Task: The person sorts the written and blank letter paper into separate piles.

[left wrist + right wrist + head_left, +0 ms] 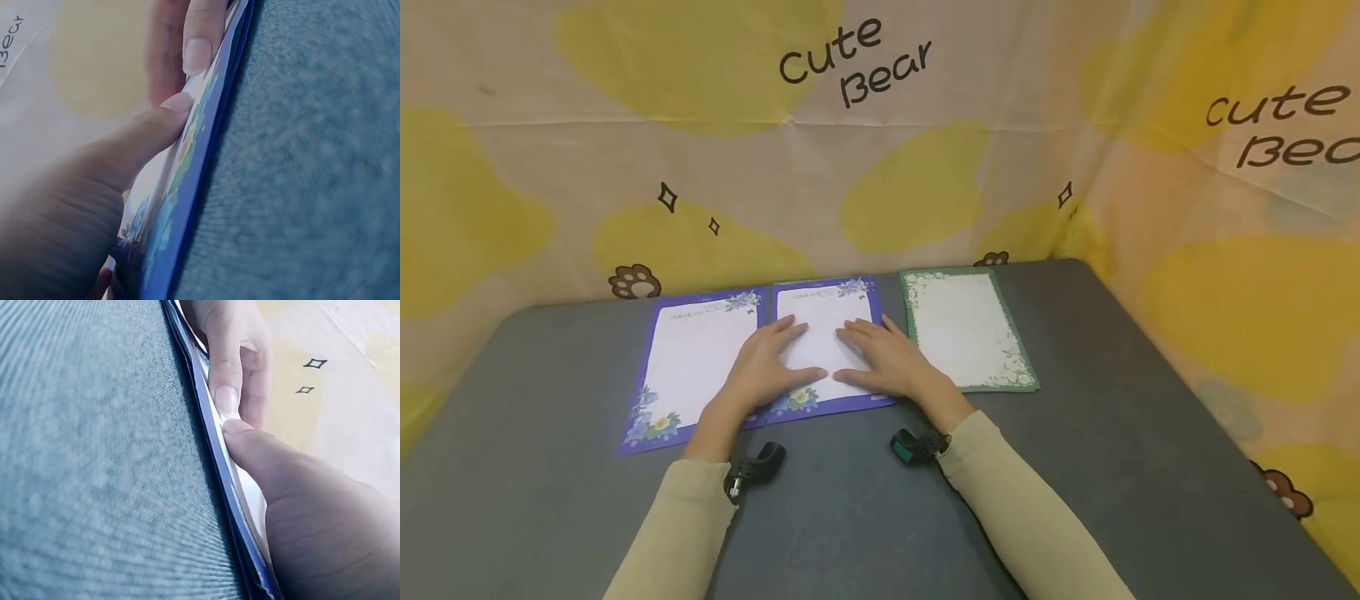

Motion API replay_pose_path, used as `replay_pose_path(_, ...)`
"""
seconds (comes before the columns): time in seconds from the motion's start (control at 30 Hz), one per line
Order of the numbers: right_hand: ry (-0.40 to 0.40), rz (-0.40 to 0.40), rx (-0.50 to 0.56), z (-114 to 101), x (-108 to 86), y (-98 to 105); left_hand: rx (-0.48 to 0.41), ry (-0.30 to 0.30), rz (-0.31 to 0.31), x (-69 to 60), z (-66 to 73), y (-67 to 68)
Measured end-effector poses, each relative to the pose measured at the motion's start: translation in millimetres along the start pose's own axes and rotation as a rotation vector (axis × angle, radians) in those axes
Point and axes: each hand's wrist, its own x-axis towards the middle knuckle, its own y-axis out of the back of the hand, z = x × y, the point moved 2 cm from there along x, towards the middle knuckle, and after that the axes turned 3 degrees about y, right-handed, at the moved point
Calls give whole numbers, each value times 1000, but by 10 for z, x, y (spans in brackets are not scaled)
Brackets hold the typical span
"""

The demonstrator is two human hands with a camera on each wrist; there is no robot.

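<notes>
Side by side on a gray desk [850,525], we see a blue-bordered left sheet [700,358], a blue-bordered middle sheet [820,304] and a green-bordered sheet [966,329]. Our left hand [769,365] and right hand [889,360] rest on the middle sheet, fingers spread, grip loose, holding nothing. All 3 look laid out; smoothing the middle sheet seems unfinished. The cloth [917,183] behind reads "Cute Bear"; the blue sheets' headings are illegible.

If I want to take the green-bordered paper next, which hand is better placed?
Probably the right hand: it rests on the middle purple-bordered paper, directly beside the green-bordered paper. The left hand lies farther away.
</notes>
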Motion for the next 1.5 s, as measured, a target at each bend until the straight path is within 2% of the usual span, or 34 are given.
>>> replay_pose_path(0.2,-3,11,4,4,-19,-8,24,-4,-21,-4,21,-8)
replay_pose_path(0.6,-9,42,-1,0,-12,3,-10,9,-25,-30,32,11)
replay_pose_path(0.9,-73,33,-55,37,-20,-14,-6,1,-22,-18,3,-6)
replay_pose_path(1.07,-72,30,-48,41,-22,6,-7,-8,-8,-8,-5,-6)
replay_pose_path(1.37,-95,43,-42,67,-50,45,-29,-2,-24,23,22,-13)
replay_pose_path(1.5,-95,86,-33,42,-42,49,-33,5,-14,-3,13,5)
